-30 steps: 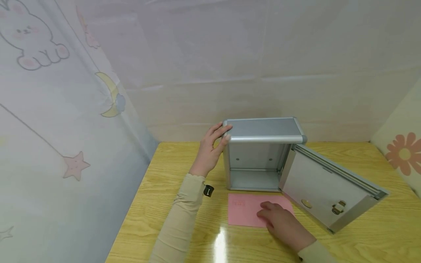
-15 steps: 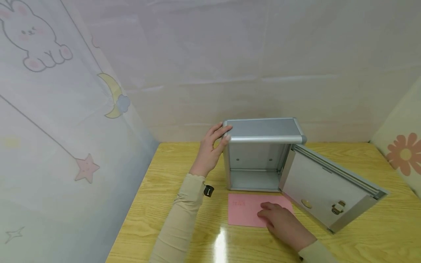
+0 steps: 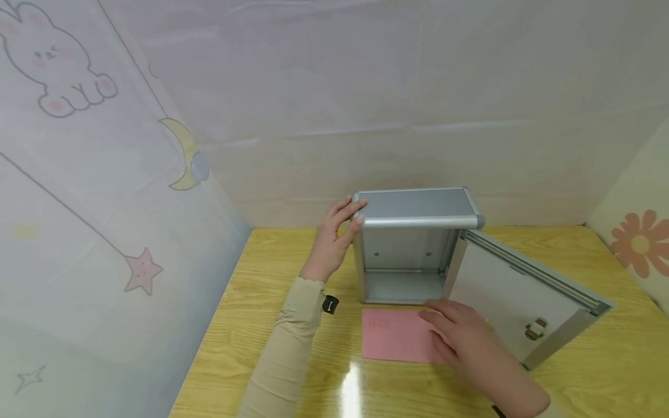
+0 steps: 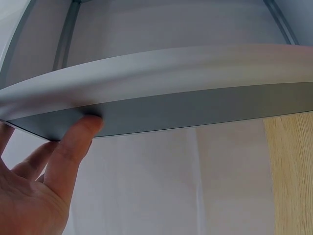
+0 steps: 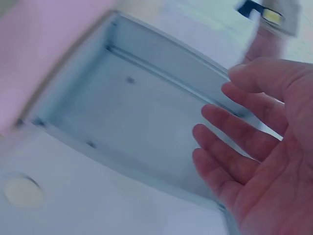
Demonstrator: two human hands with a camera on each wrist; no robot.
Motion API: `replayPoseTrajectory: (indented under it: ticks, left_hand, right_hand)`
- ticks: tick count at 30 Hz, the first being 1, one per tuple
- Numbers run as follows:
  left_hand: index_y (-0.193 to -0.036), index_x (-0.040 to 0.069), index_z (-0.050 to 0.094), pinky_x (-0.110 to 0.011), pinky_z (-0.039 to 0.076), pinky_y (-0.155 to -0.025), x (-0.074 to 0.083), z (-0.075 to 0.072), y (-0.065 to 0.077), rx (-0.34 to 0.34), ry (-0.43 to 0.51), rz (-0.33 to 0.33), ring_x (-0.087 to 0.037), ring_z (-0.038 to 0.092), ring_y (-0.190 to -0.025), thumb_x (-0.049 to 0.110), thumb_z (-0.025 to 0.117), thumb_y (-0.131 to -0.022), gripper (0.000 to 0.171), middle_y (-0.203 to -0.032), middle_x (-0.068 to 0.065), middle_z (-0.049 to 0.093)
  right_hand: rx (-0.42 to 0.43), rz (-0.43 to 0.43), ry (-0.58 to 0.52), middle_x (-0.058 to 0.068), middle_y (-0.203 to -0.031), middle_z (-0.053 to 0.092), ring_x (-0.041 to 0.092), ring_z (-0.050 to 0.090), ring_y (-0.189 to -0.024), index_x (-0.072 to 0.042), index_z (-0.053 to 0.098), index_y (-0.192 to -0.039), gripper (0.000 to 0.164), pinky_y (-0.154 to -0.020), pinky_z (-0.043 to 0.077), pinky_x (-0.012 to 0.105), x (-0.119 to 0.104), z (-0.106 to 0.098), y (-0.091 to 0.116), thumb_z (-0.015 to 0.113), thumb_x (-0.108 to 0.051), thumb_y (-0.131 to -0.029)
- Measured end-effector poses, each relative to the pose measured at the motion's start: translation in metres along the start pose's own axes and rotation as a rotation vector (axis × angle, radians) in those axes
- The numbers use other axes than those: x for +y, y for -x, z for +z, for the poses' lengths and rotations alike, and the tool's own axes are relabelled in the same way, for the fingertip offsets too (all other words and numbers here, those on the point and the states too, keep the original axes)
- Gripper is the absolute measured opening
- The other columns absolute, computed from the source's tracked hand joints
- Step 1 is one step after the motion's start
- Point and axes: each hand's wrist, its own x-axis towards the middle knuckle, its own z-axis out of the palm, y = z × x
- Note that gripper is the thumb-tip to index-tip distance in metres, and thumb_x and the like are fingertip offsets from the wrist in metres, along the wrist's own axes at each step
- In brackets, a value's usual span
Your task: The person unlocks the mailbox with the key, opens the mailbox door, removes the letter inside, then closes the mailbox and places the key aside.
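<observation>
A grey metal box (image 3: 418,209) with a hinged door stands upright on the table, its door (image 3: 502,284) swung out to the right. My left hand (image 3: 329,244) holds the box's upper left corner; in the left wrist view that hand (image 4: 46,181) has a digit pressed on the dark top panel. On the table in front of the box lies a pink envelope-like sheet (image 3: 392,337) with small red marks. Over its right end hovers my right hand (image 3: 470,342), holding nothing. In the right wrist view the fingers (image 5: 234,129) are spread and slightly bent.
A latch (image 3: 536,329) is fixed on the inner face of the door, whose free corner reaches forward and right over the wooden table (image 3: 272,255). Behind is a pale cloth wall (image 3: 324,162); a printed wall (image 3: 78,220) borders the left side.
My right hand has lifted off the pink sheet and shifted right and up towards the door. My left hand, the box and the sheet stay in place.
</observation>
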Motion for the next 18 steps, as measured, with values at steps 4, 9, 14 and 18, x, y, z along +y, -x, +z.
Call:
replayPoseTrajectory:
  ticks: [4,9,14,18]
  left_hand:
    - [-0.138,0.035,0.051,-0.046,0.03,-0.106,0.0,-0.001,0.0,0.006,-0.007,0.0,-0.01,0.027,-0.137,0.056,0.042,-0.097,0.048,-0.151,0.004,0.033]
    - [-0.138,0.033,0.052,-0.044,0.03,-0.107,0.001,-0.001,0.0,0.016,-0.02,0.021,-0.007,0.028,-0.137,0.055,0.043,-0.097,0.047,-0.149,0.008,0.035]
    - [-0.138,0.034,0.052,-0.046,0.04,-0.1,0.001,0.0,0.0,0.018,-0.005,0.01,-0.009,0.028,-0.137,0.054,0.043,-0.098,0.046,-0.15,0.008,0.034]
    - [-0.138,0.033,0.053,-0.046,0.04,-0.1,0.002,0.001,0.0,0.028,-0.003,0.009,-0.009,0.028,-0.137,0.053,0.044,-0.098,0.046,-0.15,0.005,0.035]
  right_hand:
    - [0.144,-0.039,0.008,0.009,-0.116,0.062,0.031,0.056,-0.108,-0.007,0.067,-0.109,0.053,-0.098,0.036,0.035,-0.004,-0.026,-0.008,0.028,-0.042,-0.104]
    - [0.25,-0.028,0.067,0.015,-0.118,0.062,0.036,0.052,-0.112,-0.004,0.067,-0.112,0.051,-0.111,0.021,0.03,-0.004,-0.061,-0.011,0.033,-0.041,-0.104]
    - [0.364,0.024,0.127,0.022,-0.115,0.061,0.042,0.051,-0.11,0.002,0.068,-0.109,0.052,-0.11,0.025,0.037,0.002,-0.089,-0.008,0.038,-0.041,-0.102]
    - [0.399,0.1,0.173,0.024,-0.112,0.062,0.043,0.051,-0.107,0.004,0.068,-0.107,0.057,-0.11,0.025,0.034,0.009,-0.104,-0.002,0.038,-0.044,-0.101]
